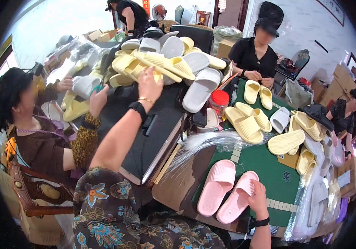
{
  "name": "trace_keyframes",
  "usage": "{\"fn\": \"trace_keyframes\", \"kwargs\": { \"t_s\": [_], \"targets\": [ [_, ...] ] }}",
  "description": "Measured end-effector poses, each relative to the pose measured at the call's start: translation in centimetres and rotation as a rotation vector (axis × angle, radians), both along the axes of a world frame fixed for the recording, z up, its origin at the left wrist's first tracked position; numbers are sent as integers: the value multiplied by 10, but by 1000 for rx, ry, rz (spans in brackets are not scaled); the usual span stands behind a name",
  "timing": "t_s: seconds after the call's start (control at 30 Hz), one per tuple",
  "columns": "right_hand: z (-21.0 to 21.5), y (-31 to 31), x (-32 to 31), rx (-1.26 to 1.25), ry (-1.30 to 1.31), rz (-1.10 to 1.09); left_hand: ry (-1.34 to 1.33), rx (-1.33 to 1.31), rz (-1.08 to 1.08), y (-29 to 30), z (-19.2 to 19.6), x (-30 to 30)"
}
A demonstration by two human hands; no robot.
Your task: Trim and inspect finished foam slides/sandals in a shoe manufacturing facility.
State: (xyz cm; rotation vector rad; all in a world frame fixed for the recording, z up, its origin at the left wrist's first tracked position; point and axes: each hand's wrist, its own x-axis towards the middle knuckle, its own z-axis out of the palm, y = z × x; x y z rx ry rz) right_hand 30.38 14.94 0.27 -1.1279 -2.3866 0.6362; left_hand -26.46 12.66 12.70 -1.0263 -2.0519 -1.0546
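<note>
My left arm stretches forward over the black tabletop. At its end my left hand point(150, 85) has its fingers bent round the edge of a yellow slipper point(134, 69) at the near side of a heaped pile. Low on the right, my right hand point(258, 196) grips the ribbed strap of a pink slipper point(236, 203), which rests on the table. Its matching pink slipper point(216, 186) lies just left of it, toe pointing away. My fingertips on both slippers are partly covered.
Pairs of yellow slippers point(244, 124) and a red-lidded jar point(219, 101) stand beyond the green mat point(219, 155). Thin clear strands point(198, 143) cross the table. A person point(41, 124) sits close on the left, scissors in hand; another person point(257, 58) works opposite.
</note>
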Motion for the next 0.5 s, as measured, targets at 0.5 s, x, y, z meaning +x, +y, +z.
{"fn": "trace_keyframes", "kwargs": {
  "t_s": [0.5],
  "targets": [
    [93,54,179,605,59,-846,65,-285,-154,31,16,-149]
  ]
}}
